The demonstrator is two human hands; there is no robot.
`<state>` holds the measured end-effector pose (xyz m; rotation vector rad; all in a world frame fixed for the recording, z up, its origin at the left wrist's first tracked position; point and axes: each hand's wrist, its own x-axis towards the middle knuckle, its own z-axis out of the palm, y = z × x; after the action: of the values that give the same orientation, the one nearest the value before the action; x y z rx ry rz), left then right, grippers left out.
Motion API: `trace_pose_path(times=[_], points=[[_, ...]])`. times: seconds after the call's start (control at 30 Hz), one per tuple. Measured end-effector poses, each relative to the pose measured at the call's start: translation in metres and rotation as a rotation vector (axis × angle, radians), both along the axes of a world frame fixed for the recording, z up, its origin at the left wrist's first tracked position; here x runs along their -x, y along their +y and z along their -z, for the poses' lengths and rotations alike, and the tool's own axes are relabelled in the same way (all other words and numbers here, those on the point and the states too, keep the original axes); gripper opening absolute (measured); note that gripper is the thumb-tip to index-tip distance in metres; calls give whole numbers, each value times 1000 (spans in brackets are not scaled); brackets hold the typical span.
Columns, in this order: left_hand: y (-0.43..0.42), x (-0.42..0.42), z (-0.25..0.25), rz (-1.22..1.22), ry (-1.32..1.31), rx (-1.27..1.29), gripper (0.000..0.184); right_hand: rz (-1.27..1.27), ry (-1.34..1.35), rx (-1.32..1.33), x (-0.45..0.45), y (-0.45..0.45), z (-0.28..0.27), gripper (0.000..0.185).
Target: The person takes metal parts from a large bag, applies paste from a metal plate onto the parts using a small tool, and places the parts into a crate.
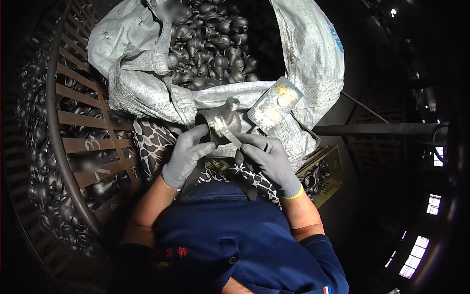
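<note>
A dark grey metal part [226,117] with a round threaded mouth and a small neck is held up before the white sack's near edge. My left hand [190,153], in a grey glove, grips the part's left, lower side with bent fingers. In a matching glove, my right hand [267,159] holds a thin flat tool [229,134] against the part's surface. Just beyond my right hand, a worn flat plate [275,105] with yellowish marks leans on the sack.
The big white sack [318,59] holds many dark metal parts [210,49]. A rusty slatted cage [81,117] with more parts stands at left. At right are a yellow crate [330,188] of parts and a horizontal bar [377,129].
</note>
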<state>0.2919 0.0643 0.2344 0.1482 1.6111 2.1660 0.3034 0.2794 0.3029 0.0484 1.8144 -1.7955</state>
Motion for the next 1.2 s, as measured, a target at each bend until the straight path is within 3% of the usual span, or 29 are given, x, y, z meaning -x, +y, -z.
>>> trace_pose_path(times=[0.07, 0.33, 0.4, 0.43, 0.47, 0.53, 0.63, 0.73, 0.83, 1.0, 1.07, 1.2], points=[[0, 1, -10, -22, -57, -69, 54, 153, -2, 140, 1, 4, -2, 37], [3, -1, -17, -62, -158, -76, 44, 435, 72, 59, 7, 14, 13, 45], [2, 0, -17, -41, -124, 60, 35, 400, 183, 15, 15, 7, 14, 48], [3, -1, -18, -43, -124, 62, 35, 364, 292, -31, 17, 2, 15, 51], [5, -3, -20, -51, -107, 29, 28, 343, 286, 90, 18, -4, 14, 51], [9, -7, -20, -60, -91, -3, 21, 160, 279, 0, 19, -6, 13, 49], [15, -10, -16, -188, -124, -83, 11, 191, 302, -59, 12, -13, 12, 35], [26, -7, -16, -318, -101, -5, 7, 267, 388, -88, 2, -20, 27, 23], [30, 0, 1, -352, -180, -25, 13, 141, 808, -349, -4, -26, 31, 23], [32, 1, 14, -267, -185, -56, 17, 191, 748, -366, -4, -23, 34, 21], [27, -1, 8, -205, -203, -160, 12, 310, 498, -199, -4, -20, 35, 21], [23, -2, -6, -132, -118, -173, 28, 356, 432, -148, 0, -12, 31, 21]])
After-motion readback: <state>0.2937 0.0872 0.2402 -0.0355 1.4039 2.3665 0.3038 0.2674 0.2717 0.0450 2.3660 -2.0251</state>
